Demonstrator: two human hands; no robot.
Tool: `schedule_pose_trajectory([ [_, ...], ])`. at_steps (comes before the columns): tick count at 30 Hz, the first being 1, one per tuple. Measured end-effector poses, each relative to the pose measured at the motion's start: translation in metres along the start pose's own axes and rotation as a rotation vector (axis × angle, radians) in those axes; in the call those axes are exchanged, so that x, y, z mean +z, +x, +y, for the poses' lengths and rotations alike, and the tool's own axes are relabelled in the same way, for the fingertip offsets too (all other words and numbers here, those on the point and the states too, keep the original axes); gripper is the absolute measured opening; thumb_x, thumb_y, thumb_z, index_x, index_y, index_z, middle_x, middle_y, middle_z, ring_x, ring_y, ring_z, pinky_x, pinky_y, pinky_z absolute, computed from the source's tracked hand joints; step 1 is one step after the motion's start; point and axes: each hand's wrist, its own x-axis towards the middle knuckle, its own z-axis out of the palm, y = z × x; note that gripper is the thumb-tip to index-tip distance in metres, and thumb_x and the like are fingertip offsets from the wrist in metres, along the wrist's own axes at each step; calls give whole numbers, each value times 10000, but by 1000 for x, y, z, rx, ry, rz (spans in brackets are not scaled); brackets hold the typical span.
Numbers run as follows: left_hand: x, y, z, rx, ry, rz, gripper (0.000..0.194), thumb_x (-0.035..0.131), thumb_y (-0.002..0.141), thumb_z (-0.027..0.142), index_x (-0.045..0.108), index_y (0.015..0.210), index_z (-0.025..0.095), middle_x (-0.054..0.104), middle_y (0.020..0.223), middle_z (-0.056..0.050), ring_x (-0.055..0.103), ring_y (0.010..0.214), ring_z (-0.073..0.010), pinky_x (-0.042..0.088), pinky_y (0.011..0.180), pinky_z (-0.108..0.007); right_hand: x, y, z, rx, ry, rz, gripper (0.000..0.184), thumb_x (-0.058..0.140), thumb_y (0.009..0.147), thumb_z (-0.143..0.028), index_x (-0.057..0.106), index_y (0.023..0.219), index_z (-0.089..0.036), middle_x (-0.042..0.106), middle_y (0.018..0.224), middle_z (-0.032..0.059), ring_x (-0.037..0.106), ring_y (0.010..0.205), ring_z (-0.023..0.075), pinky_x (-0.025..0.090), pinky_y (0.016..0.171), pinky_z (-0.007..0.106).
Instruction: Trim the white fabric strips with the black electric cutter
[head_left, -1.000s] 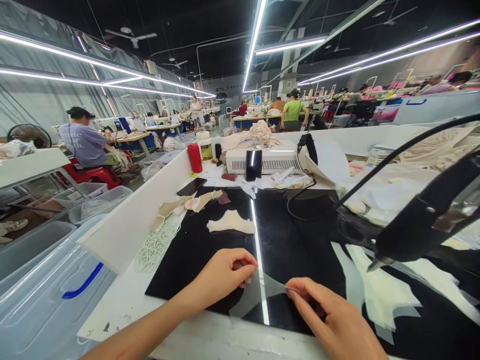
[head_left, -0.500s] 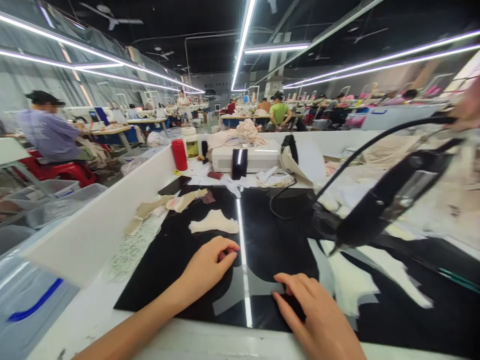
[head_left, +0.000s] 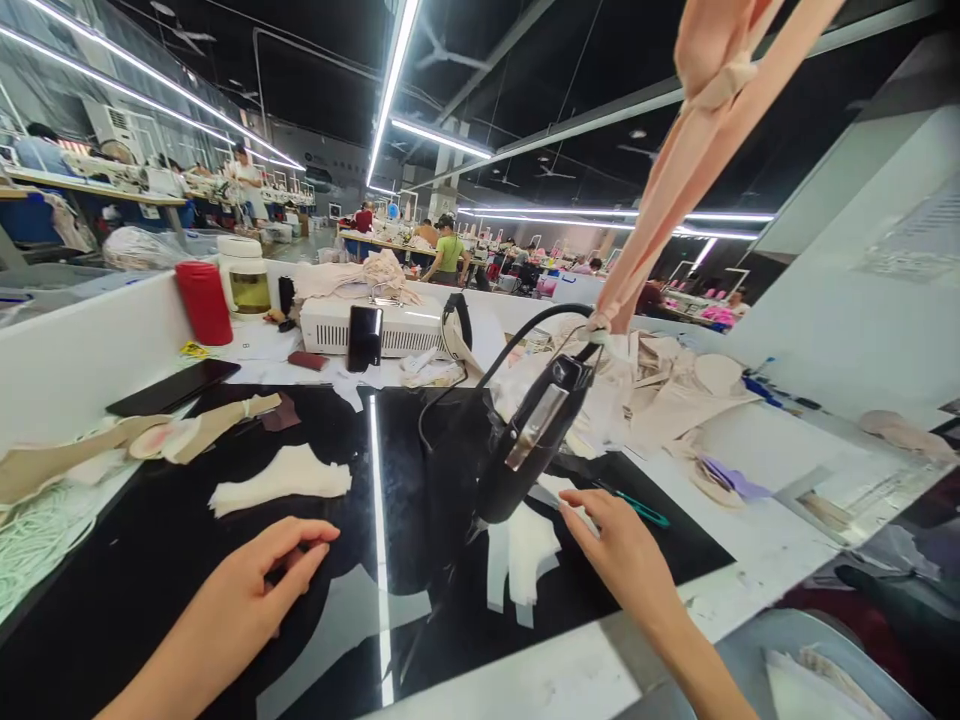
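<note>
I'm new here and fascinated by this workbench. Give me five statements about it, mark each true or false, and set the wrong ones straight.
1. A black handheld tool hangs from a knotted peach fabric band. True.
2. The person's right hand is nearer the slender teal-handled tool than the left hand is. True.
3. The left hand grips the black handheld tool. False: they are apart.
4. A glossy black phone-like slab stands on end in front of a white vented box. True.
5. Nothing lies on the white vented box. False: crumpled pale pink fabric lies on top.
</note>
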Motion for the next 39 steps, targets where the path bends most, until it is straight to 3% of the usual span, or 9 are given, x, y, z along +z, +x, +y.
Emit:
schedule_pose_trajectory([
  [4, 0, -4, 7, -9, -2, 0, 462, 668, 923, 689, 854, 1093, 301, 733, 801, -5, 615, 650, -196, 463, 511, -240, 19, 5, 9, -77, -96, -125, 228, 722, 1130, -418, 776, 1201, -208, 801, 1095, 49, 774, 949, 210, 667, 876, 400],
  [9, -1, -4, 7, 0, 25, -8, 451, 660, 930, 680, 858, 1077, 303, 743, 807, -8, 632, 682, -203, 466, 520, -235, 30, 6, 16, -110, -159, -219, 206, 755, 1119, -396, 772, 1182, -200, 796, 1170, 57, 777, 989, 202, 684, 901, 404],
  [17, 1, -4, 7, 22, 33, -18, 455, 625, 943, 670, 857, 1072, 301, 705, 763, 0, 638, 699, -214, 469, 539, -241, 21, 7, 32, -47, -101, -195, 222, 747, 1124, -397, 766, 1238, -207, 795, 1212, 64, 782, 994, 204, 693, 887, 396],
  [23, -1, 1, -1, 28, 43, -62, 491, 611, 965, 693, 859, 1102, 292, 721, 799, -16, 658, 718, -224, 469, 558, -251, 18, 7, 29, -48, 9, -240, 231, 766, 1110, -395, 770, 1226, -195, 793, 1229, 69, 781, 1073, 231, 677, 968, 455],
  [27, -3, 4, -3, 37, 53, -94, 484, 663, 928, 698, 867, 1093, 291, 729, 790, -18, 655, 716, -227, 481, 551, -248, 19, 6, 27, 81, 149, -228, 257, 767, 1107, -414, 768, 1244, -197, 789, 1267, 79, 779, 1109, 242, 674, 989, 468],
  [30, -4, 4, -3, 30, 45, -84, 457, 667, 942, 672, 867, 1104, 293, 732, 794, -17, 657, 720, -224, 483, 556, -243, 17, 8, 34, 263, 289, -191, 285, 766, 1107, -433, 763, 1264, -195, 789, 1264, 77, 783, 1081, 239, 682, 961, 455],
  [35, -5, 6, -5, 32, 50, -119, 469, 679, 936, 690, 868, 1116, 300, 744, 802, -15, 615, 670, -209, 483, 545, -243, 7, 17, 51, 613, 566, -70, 329, 767, 1107, -449, 750, 1299, -182, 788, 1232, 70, 789, 999, 221, 694, 865, 405],
  [39, -4, 3, 2, 47, 46, -97, 443, 671, 944, 670, 871, 1083, 300, 742, 805, -22, 642, 717, -222, 478, 537, -234, -9, 23, 46, 767, 753, 43, 333, 743, 1120, -474, 737, 1268, -176, 781, 1136, 51, 771, 897, 186, 681, 796, 367],
])
